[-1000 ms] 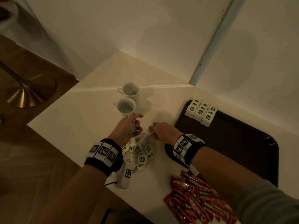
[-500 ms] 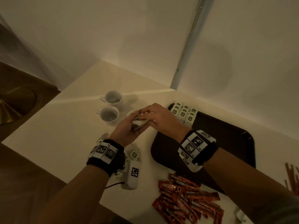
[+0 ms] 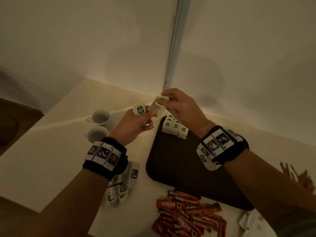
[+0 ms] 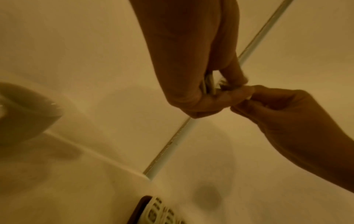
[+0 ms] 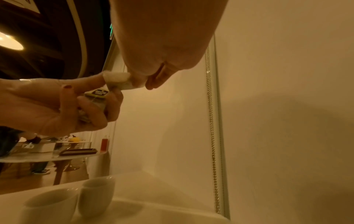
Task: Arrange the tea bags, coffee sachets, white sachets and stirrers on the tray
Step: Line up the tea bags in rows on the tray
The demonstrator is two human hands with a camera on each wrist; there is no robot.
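Both hands are raised together above the far left corner of the dark tray [image 3: 179, 170]. My left hand [image 3: 145, 115] grips a small bunch of tea bags, and one with a dark label [image 3: 139, 109] sticks out on top. My right hand [image 3: 164, 101] pinches pale tea bags [image 3: 160, 105] from that bunch. In the right wrist view a white tea bag [image 5: 116, 78] sits between the right fingertips, with the left hand [image 5: 57, 106] just below it. A block of upright tea bags [image 3: 174, 126] stands in the tray's far left corner.
Two white cups [image 3: 100, 116] [image 3: 96, 134] stand left of the tray. Loose tea bags [image 3: 116, 194] lie under my left wrist. Red coffee sachets [image 3: 184, 214] are heaped at the near edge, with white sachets [image 3: 248, 221] and stirrers [image 3: 290, 171] to the right. A wall corner rises behind.
Both hands left the loose pile on the table and rose toward the tray's far left corner with tea bags. The right hand now pinches bags from the left hand's bunch.
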